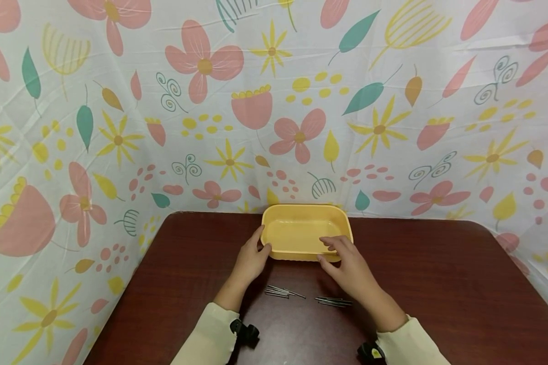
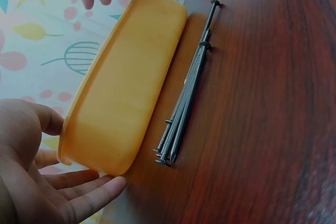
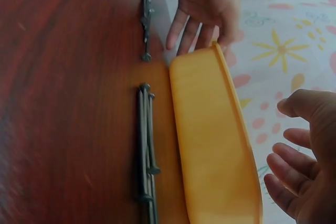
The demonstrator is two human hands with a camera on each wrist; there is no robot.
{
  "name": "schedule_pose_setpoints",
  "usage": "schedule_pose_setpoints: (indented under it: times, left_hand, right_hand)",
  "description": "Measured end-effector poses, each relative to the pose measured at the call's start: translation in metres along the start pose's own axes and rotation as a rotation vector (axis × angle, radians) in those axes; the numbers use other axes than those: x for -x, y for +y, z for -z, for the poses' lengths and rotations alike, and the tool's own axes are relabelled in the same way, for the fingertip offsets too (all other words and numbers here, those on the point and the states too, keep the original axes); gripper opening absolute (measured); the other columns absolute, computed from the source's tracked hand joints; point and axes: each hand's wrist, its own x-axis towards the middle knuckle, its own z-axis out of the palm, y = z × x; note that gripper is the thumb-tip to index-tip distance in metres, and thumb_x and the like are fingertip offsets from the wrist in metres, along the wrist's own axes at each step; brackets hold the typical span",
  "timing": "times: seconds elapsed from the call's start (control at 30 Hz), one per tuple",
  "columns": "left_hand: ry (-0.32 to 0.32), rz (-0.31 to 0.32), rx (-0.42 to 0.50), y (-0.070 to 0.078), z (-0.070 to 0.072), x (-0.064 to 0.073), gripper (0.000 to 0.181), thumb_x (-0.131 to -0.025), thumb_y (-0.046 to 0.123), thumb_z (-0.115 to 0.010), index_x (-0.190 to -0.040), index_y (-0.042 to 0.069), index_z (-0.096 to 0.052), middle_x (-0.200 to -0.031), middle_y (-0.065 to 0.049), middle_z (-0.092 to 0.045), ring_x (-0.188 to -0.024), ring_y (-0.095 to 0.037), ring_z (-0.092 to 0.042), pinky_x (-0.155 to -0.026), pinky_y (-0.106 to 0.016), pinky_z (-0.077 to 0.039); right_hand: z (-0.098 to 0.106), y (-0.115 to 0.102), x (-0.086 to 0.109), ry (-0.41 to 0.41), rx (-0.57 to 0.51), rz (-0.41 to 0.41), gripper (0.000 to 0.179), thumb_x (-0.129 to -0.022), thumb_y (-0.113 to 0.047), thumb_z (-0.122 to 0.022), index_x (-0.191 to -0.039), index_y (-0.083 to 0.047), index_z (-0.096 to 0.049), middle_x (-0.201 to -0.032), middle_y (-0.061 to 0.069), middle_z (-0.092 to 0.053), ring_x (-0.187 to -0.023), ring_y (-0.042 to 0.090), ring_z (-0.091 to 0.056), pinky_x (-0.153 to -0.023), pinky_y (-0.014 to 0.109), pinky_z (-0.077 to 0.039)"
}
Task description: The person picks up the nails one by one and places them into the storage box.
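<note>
A yellow plastic tray (image 1: 297, 233) stands at the table's far edge. My left hand (image 1: 250, 258) is at its left end, thumb near the front corner and fingers along the side. In the left wrist view, the fairly straight fingers (image 2: 94, 195) of that hand lie by the tray's end wall, the thumb at its rim. Spread and loosely bent, my right hand (image 1: 349, 266) hovers by the front right corner, holding nothing. Between the hands and nearer to me lie two small piles of metal nails, a left pile (image 1: 280, 292) and a right pile (image 1: 332, 302).
The dark red-brown wooden table (image 1: 438, 284) has rounded far corners. A white cloth with a flower print (image 1: 274, 101) hangs right behind it and along its left side. A black wrist camera (image 1: 245, 333) is strapped on the left sleeve, another (image 1: 371, 353) on the right.
</note>
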Motion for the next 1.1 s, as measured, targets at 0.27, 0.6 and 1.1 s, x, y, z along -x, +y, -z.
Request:
schedule_pose_setpoints:
  times: [0.27,0.6,1.1]
  left_hand:
    - [0.000,-0.006,0.001,0.000,0.001,-0.001,0.061,-0.101,0.030,-0.053,-0.158,0.019,-0.035,-0.154,-0.013,-0.048,-0.118,-0.027,-0.063,-0.086,-0.039,-0.053]
    - [-0.006,0.011,0.019,0.001,0.001,0.000,0.061,-0.101,0.028,-0.053,-0.159,0.019,-0.035,-0.155,-0.014,-0.046,-0.124,-0.031,-0.061,-0.090,-0.043,-0.054]
    - [-0.007,0.012,-0.001,-0.003,0.000,-0.001,0.061,-0.101,0.028,-0.054,-0.159,0.020,-0.035,-0.154,-0.013,-0.048,-0.119,-0.028,-0.063,-0.086,-0.039,-0.053]
  right_hand:
    - [-0.006,-0.006,0.006,-0.065,0.007,0.014,0.040,-0.088,-0.019,-0.079,-0.125,-0.011,-0.066,-0.109,0.000,-0.063,-0.098,0.016,-0.063,-0.086,0.039,-0.056]
    - [-0.013,-0.013,0.013,-0.247,0.032,-0.006,0.027,-0.091,-0.024,-0.076,-0.115,-0.015,-0.070,-0.105,-0.005,-0.065,-0.095,0.013,-0.063,-0.081,0.031,-0.054]
    - [-0.028,-0.016,0.023,-0.387,0.049,0.098,0.014,-0.084,-0.020,-0.081,-0.090,-0.016,-0.070,-0.085,-0.008,-0.059,-0.081,0.006,-0.054,-0.071,0.025,-0.048]
